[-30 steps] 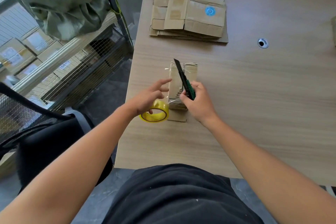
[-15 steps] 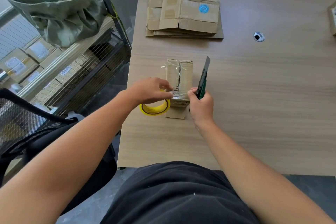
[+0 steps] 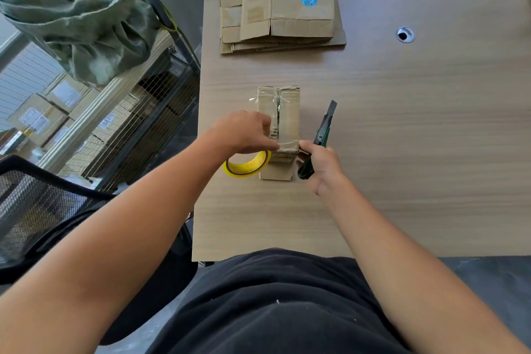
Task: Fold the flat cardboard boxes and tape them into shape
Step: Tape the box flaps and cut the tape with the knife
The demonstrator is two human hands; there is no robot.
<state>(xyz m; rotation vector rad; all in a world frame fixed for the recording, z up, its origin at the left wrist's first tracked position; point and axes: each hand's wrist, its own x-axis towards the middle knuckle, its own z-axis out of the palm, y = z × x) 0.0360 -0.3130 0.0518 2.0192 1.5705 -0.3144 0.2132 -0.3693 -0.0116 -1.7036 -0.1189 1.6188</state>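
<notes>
Cutting looks finished: the utility knife (image 3: 325, 126) has swung off the box (image 3: 287, 112) to its right, blade pointing away, gripped in the right hand (image 3: 320, 168), whose thumb touches the box's near corner. The left hand (image 3: 244, 132) now curls over the near end, pinching the tape strip (image 3: 284, 143) down, with the tape roll (image 3: 247, 166) just beneath. The table (image 3: 416, 138) edge on the left lies close beside the roll. Open room spreads rightward, and the flat stack (image 3: 281, 14) is well apart behind.

Desk (image 3: 402, 129): pale wood grain, round cable grommet (image 3: 405, 35).
Chair (image 3: 43, 210): black mesh, left.
Rack (image 3: 143, 112): wire, labelled cartons (image 3: 37, 118) inside, green cloth (image 3: 71, 17) atop.
Floor (image 3: 488, 276): grey.
</notes>
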